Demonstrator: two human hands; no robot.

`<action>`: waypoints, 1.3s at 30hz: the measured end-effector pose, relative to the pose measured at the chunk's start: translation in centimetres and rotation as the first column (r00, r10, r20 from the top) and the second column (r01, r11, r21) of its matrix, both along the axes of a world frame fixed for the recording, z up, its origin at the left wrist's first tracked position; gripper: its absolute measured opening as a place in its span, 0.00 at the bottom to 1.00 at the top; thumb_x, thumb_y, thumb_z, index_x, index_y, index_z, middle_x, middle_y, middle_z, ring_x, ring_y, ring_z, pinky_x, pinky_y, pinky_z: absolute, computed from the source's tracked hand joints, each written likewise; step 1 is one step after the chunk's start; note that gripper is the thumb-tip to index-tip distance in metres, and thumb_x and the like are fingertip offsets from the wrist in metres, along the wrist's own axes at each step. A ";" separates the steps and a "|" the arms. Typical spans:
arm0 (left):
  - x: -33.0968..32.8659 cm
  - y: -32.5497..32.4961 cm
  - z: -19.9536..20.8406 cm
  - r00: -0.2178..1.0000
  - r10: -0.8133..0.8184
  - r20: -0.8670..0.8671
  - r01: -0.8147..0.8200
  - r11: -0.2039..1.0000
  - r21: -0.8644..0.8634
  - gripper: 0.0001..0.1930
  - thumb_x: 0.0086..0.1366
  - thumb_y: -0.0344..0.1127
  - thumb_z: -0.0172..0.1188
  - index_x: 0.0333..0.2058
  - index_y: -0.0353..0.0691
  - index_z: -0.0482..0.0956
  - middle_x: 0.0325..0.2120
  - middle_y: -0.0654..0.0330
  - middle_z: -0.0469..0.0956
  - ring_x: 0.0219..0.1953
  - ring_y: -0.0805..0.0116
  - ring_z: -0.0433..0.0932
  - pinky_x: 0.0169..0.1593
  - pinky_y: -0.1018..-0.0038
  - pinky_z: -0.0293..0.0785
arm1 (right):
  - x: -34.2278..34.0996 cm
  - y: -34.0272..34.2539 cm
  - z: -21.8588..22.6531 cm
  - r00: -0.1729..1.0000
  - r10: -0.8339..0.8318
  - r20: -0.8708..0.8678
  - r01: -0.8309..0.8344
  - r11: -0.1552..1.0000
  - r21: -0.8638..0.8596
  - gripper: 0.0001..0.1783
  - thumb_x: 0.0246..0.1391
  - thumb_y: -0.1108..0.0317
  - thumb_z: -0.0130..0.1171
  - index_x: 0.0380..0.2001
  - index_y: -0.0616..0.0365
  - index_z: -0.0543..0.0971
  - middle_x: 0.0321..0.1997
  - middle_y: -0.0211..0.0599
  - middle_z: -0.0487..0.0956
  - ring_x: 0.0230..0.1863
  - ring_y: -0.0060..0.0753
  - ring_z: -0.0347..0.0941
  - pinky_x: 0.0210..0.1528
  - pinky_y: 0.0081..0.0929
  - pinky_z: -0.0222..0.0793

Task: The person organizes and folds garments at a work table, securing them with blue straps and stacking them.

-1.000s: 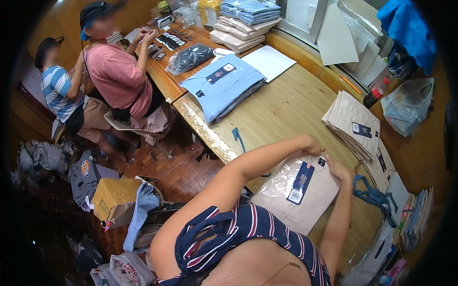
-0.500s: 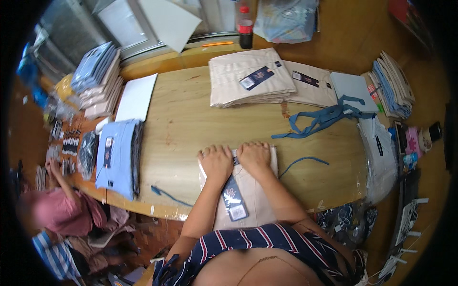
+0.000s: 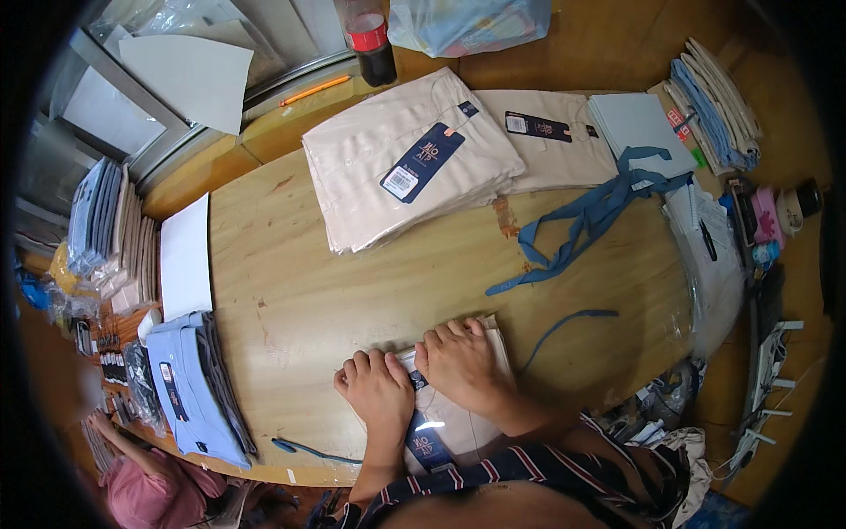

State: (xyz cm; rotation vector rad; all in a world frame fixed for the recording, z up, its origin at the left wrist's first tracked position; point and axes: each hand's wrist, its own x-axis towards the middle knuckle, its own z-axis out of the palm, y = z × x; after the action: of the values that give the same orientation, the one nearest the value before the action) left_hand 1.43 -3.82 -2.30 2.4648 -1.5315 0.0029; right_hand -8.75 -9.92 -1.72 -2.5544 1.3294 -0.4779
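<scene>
A folded beige garment in a clear plastic bag [image 3: 480,434] lies at the near edge of the table, close to my body. My left hand [image 3: 377,388] and my right hand [image 3: 463,360] rest side by side on its far end, fingers curled over that edge and gripping it. Between my forearms shows a dark blue tag [image 3: 426,441] on the garment, its lower part glinting under the plastic. Past my hands lies a stack of bagged beige garments [image 3: 370,167], the top one bearing a similar tag. My shirt hides the package's near end.
Blue fabric strips [image 3: 582,231] lie at right, a short strip [image 3: 568,331] beside my right hand. Folded light blue garments [image 3: 189,388] and a white sheet [image 3: 186,256] are at left. A cola bottle [image 3: 370,44] stands behind. A person in pink [image 3: 154,494] sits at lower left.
My view has tilted and come nearer the table, so the beige stack looks larger and the package sits lower. Both hands keep hold of the package's far end, the right one now slightly farther forward.
</scene>
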 end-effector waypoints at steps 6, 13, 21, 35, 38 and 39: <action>0.4 -0.7 0.3 0.999 -0.047 0.007 0.046 0.996 0.075 0.13 0.55 0.39 0.40 0.26 0.39 0.72 0.24 0.54 0.70 0.33 0.58 0.67 0.41 0.60 0.56 | 0.1 -0.8 0.3 0.999 0.020 -0.027 -0.019 0.999 0.042 0.11 0.42 0.64 0.47 0.18 0.58 0.74 0.21 0.40 0.74 0.30 0.36 0.69 0.38 0.32 0.60; 3.9 -0.5 3.3 0.840 -0.139 -0.524 -0.032 0.953 -0.303 0.21 0.62 0.44 0.32 0.46 0.37 0.65 0.37 0.47 0.70 0.43 0.56 0.67 0.50 0.62 0.54 | -10.5 -16.6 -1.2 -0.220 -0.680 0.699 -0.300 0.729 0.615 0.12 0.47 0.68 0.47 0.37 0.59 0.66 0.32 0.37 0.70 0.39 0.33 0.66 0.43 0.31 0.61; 5.7 11.7 5.0 0.703 -0.026 -0.711 -0.294 0.900 -0.323 0.20 0.62 0.41 0.37 0.47 0.32 0.63 0.40 0.50 0.69 0.44 0.63 0.66 0.49 0.74 0.58 | -13.6 -28.2 -5.3 -0.306 -0.945 0.114 -0.400 0.236 0.885 0.14 0.45 0.64 0.51 0.37 0.52 0.65 0.34 0.38 0.68 0.33 0.38 0.62 0.37 0.41 0.60; 0.7 16.6 -0.5 0.250 -0.175 -0.952 -0.194 0.955 -0.226 0.29 0.60 0.50 0.34 0.55 0.39 0.44 0.55 0.50 0.46 0.58 0.61 0.45 0.57 0.71 0.41 | -17.0 -15.4 25.7 0.914 -0.078 -0.399 -0.080 0.928 -0.365 0.17 0.42 0.77 0.49 0.39 0.64 0.68 0.37 0.49 0.72 0.41 0.45 0.68 0.40 0.31 0.62; 1.7 15.4 -0.2 -0.032 -0.118 -0.993 -0.243 0.964 -0.107 0.33 0.56 0.62 0.32 0.56 0.50 0.47 0.56 0.54 0.46 0.55 0.60 0.51 0.55 0.63 0.47 | -12.7 -8.6 31.9 0.736 0.399 -0.547 -0.465 0.885 0.020 0.25 0.35 0.72 0.54 0.43 0.55 0.64 0.41 0.45 0.65 0.46 0.40 0.60 0.48 0.32 0.48; 2.4 15.1 -0.2 -0.112 -0.132 -0.985 -0.229 0.968 -0.103 0.33 0.56 0.62 0.32 0.56 0.50 0.47 0.55 0.55 0.47 0.54 0.60 0.53 0.54 0.63 0.48 | -11.0 -6.2 31.7 0.697 0.463 -0.547 -0.558 0.830 -0.008 0.20 0.35 0.73 0.53 0.38 0.55 0.67 0.37 0.43 0.67 0.43 0.39 0.62 0.46 0.31 0.51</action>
State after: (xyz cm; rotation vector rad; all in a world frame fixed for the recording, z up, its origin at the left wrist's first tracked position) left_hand 3.87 11.25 -2.50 1.3103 -0.5232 -1.3127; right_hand -19.74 -16.16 30.00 -3.1758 0.6145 0.2556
